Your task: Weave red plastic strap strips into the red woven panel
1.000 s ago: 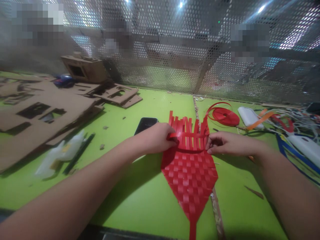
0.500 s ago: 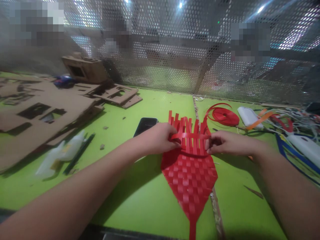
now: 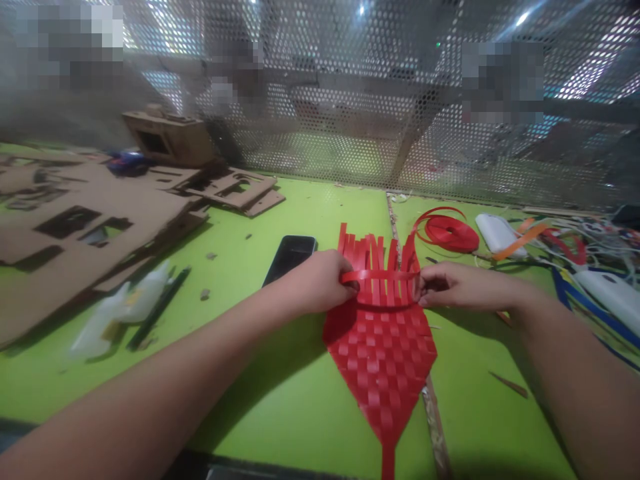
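Note:
A woven piece of glossy red strips [image 3: 383, 353] lies on the green table, tapering to a single tail at the bottom edge. Its loose strip ends [image 3: 370, 250] stand up at the far side. Across these ends runs a crosswise red strip [image 3: 380, 274]. My left hand [image 3: 330, 280] is closed on the strip's left end, fingers pinched. At the right end, my right hand [image 3: 437, 285] pinches the same strip; its fingertips are partly hidden. Behind the right hand a roll of red strip [image 3: 447, 232] lies flat, with a loop rising from it.
A smartphone [image 3: 290, 257] lies beyond my left forearm. Glue bottles [image 3: 123, 310] and cut cardboard pieces [image 3: 125, 207] cover the left. White devices [image 3: 500, 233], cables and an orange strip [image 3: 523, 240] crowd the right. A perforated metal screen [image 3: 350, 120] stands behind the table, which has a seam [image 3: 434, 427].
Both hands have shifted very slightly. The crosswise strip sits marginally lower across the loose ends, and some of those ends have moved closer together.

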The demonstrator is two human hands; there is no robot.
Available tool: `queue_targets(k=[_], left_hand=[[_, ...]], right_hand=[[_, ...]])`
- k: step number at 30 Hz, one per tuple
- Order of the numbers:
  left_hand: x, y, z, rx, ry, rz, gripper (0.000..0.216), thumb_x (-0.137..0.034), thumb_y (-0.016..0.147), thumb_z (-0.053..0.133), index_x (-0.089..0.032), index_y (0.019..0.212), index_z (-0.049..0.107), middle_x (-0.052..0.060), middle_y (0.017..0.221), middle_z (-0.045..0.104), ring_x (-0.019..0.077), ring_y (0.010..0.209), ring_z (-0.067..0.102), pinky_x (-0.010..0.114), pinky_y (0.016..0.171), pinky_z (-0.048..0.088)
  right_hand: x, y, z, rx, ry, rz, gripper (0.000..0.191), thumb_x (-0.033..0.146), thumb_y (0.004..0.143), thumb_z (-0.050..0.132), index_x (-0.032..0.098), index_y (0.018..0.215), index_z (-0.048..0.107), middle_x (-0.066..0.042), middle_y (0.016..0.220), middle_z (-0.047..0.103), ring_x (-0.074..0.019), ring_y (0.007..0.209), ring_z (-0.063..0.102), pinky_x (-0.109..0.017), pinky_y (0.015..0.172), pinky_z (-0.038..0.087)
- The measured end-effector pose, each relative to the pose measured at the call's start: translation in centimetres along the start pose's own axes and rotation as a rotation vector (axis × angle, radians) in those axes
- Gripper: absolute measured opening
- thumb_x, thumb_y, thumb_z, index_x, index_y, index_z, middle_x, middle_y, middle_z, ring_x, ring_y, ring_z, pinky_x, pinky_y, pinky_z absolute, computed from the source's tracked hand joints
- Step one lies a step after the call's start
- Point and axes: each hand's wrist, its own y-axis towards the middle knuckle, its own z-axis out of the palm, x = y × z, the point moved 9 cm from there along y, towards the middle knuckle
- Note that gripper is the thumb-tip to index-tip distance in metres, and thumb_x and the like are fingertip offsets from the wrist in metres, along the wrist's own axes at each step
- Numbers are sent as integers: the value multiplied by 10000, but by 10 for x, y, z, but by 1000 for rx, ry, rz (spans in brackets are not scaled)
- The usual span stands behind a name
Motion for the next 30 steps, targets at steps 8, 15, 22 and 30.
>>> queue_targets(k=[8,15,22,30], left_hand=[[1,2,-1,-1,8,-20,242,-446,763,672,-211,705,656,18,661,621,157,582,550,289,502,370],[1,2,0,4,13,-17,229,-437,774,659,-212,744,683,25,665,639,158,576,549,288,497,372],[-2,0,0,-2,21,-15,178,-381,769,657,-208,729,655,30,687,644,154,572,542,292,500,359],[-6,-1,0,0,20,17,169,-336,782,640,-202,690,593,32,692,633,139,553,521,287,495,356]], right_hand=[[-10,3,-3,-13,-17,72,237,392,775,766,196,893,705,-31,905,728,-231,853,642,-308,740,455],[-8,0,-3,-10,33,58,295,443,750,792,198,885,698,-37,907,720,-238,847,637,-315,733,456],[-11,4,-2,-6,-41,79,269,432,783,770,197,887,688,-40,888,704,-230,818,625,-318,716,454],[-17,-40,-38,-213,-211,149,306,442,853,646,204,1034,713,-131,1065,750,-323,969,674,-414,829,497]])
